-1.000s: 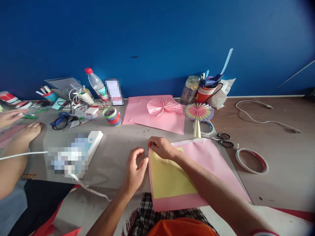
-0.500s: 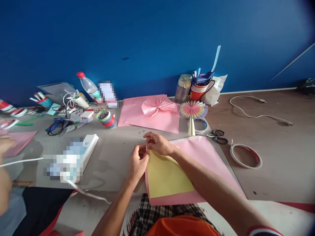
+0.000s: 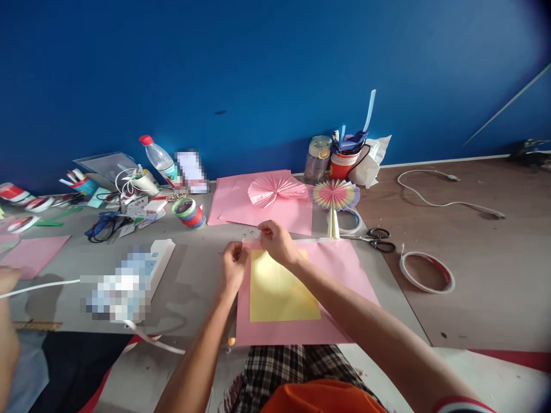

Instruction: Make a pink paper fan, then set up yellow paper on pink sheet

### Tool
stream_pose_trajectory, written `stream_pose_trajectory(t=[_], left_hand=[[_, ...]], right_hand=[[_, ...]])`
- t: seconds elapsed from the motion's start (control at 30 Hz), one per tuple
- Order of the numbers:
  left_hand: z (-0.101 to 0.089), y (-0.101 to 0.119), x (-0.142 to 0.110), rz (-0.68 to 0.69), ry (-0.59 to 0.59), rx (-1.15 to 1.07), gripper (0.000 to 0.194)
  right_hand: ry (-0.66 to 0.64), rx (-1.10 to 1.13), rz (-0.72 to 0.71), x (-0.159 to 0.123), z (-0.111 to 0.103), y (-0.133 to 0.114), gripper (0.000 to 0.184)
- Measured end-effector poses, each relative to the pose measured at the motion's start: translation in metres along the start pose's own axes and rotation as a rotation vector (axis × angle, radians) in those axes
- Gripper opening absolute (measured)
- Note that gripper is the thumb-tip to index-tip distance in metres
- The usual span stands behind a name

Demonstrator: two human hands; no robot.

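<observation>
A large pink sheet of paper [image 3: 275, 332] lies in front of me with a smaller yellow sheet [image 3: 284, 292] on top of it. My left hand [image 3: 235, 265] is closed at the far left corner of the pink sheet, thumb and fingers pinching it. Just right of that corner, my right hand [image 3: 278, 244] is closed over the far edge, fingertips pinched; what they hold is too small to make out. A whitish strip runs along this edge, partly hidden by the hands. My right forearm crosses above both sheets.
Behind lie pink sheets [image 3: 219, 201] bearing a pleated pink paper fan [image 3: 275, 189]. To the right are a multicoloured paper rosette [image 3: 336, 195], scissors [image 3: 381, 244] and a tape roll [image 3: 426, 274]. A power strip [image 3: 161, 258] and another person's arm [image 3: 6, 338] are left.
The pink sheet and its yellow sheet have shifted left and squared up, lying flatter. My left hand has moved slightly left; my right hand is still at the far edge.
</observation>
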State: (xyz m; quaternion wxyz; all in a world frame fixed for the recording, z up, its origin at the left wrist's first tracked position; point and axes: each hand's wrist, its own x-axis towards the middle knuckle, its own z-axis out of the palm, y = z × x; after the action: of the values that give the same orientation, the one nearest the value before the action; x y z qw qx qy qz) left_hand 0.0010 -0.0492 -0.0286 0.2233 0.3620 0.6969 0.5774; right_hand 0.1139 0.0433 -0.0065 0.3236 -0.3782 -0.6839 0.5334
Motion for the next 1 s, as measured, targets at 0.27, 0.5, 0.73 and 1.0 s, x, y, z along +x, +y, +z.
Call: stream_pose_trajectory(t=[0.27,0.5,0.73,1.0], left_hand=[[0.017,0.001,-0.009,0.142,-0.032,0.174,0.018],[0.022,0.003,-0.012,0.561,0.017,0.494,0.020],[0.024,-0.003,-0.014,0.736,0.036,0.659,0.024],[0.020,-0.002,-0.018,0.796,-0.001,0.797,0.030]], right_hand=[[-0.053,0.063,0.040,-0.015,-0.006,0.007,0.012],[-0.076,0.268,0.127,-0.016,-0.014,0.005,0.010],[-0.088,0.255,0.144,-0.014,-0.017,0.011,0.014],[-0.126,0.328,0.185,-0.017,-0.021,0.008,0.025]])
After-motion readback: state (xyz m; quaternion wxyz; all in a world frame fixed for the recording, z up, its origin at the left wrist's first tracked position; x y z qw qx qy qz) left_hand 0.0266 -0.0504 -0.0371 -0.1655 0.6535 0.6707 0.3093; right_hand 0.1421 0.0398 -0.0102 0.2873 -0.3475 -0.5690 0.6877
